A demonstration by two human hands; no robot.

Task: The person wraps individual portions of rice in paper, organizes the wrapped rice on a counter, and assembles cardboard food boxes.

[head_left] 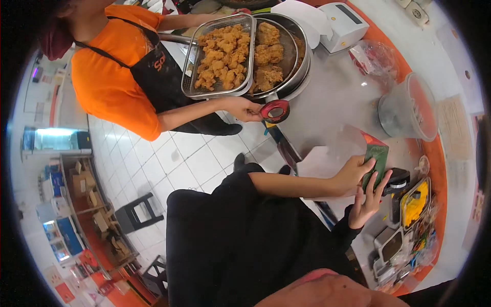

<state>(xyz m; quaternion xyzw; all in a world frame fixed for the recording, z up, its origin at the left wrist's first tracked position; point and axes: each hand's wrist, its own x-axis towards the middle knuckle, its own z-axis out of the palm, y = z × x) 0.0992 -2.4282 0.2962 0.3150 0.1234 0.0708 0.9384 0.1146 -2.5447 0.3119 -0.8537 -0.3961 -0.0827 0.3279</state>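
My left hand (358, 170) holds a small green and red paper carton (376, 159) over the steel counter (326, 96), with the thumb on its side. My right hand (370, 201) is against the carton's lower end, its fingers extended and apart. Pale paper sheets (322, 165) lie beneath my left forearm. Past the carton is a clear plastic tub (406, 107). A black tape dispenser or similar device (397, 182) stands beside my right fingers.
A co-worker (111, 73) in orange holds a wire basket of fried chicken (222, 57) by a round metal pan (303, 69). A white printer-like device (343, 28) and plastic bag (374, 59) lie beyond. A tray of yellow food or sachets (415, 203) is at right. A black stool (140, 213) stands behind.
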